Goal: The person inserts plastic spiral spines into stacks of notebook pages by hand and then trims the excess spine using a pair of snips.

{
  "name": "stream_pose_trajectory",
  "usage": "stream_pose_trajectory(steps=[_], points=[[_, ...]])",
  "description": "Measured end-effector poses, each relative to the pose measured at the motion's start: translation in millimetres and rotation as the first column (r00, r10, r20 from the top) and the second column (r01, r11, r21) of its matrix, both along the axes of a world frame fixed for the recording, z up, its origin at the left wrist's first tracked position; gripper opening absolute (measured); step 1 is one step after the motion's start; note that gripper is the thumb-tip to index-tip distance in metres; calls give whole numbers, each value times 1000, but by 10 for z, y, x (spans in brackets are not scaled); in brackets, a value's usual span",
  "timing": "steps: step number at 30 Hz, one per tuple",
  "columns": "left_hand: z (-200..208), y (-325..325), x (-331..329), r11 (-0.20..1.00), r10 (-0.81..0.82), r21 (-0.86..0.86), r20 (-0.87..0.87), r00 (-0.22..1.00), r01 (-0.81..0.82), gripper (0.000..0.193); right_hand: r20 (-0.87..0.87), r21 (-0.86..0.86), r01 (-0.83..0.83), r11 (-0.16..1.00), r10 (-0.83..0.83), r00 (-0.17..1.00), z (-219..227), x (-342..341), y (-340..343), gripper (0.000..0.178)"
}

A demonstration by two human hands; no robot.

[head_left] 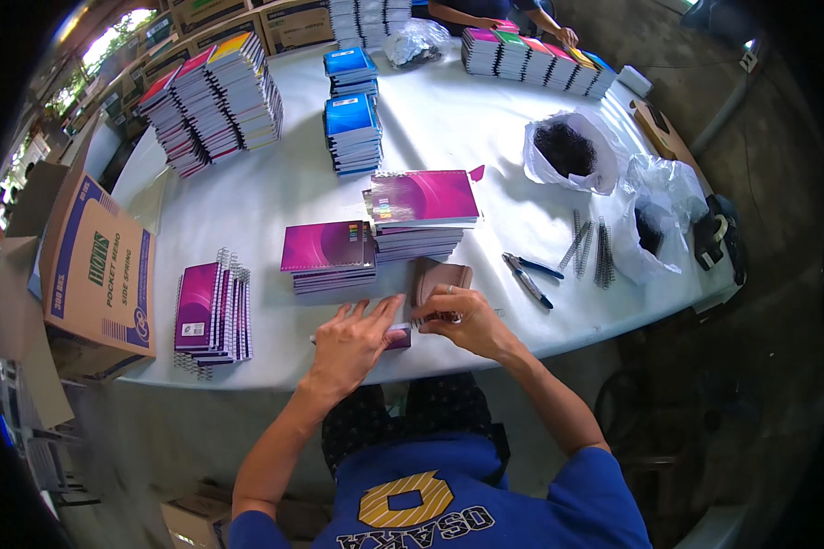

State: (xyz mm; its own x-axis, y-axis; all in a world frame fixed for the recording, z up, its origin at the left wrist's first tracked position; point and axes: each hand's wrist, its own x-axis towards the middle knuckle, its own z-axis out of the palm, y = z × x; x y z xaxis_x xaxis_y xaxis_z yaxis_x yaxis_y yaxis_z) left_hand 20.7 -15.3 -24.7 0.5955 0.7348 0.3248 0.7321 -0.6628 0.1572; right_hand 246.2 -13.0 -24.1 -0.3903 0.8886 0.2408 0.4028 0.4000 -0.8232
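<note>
My left hand lies with fingers stretched over a small notebook, pressing it on the table near the front edge. Only a purple strip and pale parts of that notebook show. Beside it, at the notebook's right edge, my right hand is closed in a pinch on what looks like a dark wire coil, mostly hidden by the fingers. A brown piece of board or cover lies just beyond the right hand. Two stacks of purple notebooks, a lower one and a taller one, stand past my hands.
Coil-bound purple notebooks are piled at left, by an open carton. Pliers, loose coils and bags of coils lie right. Notebook stacks, blue and mixed, stand farther off. Another person's hand touches a far row.
</note>
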Motion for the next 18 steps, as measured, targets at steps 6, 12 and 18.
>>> stream_pose_trajectory(steps=[6,12,18], points=[[5,6,-21,999,-33,-19,14,999,34,55,88,-236,-178,955,204,975,87,69,54,17],[-6,6,-18,1000,-30,7,1,1000,30,55,115,116,-98,988,84,990,7,48,86,16],[84,-21,-20,1000,-4,-30,-34,999,3,57,164,-327,-266,907,332,929,125,105,149,23]])
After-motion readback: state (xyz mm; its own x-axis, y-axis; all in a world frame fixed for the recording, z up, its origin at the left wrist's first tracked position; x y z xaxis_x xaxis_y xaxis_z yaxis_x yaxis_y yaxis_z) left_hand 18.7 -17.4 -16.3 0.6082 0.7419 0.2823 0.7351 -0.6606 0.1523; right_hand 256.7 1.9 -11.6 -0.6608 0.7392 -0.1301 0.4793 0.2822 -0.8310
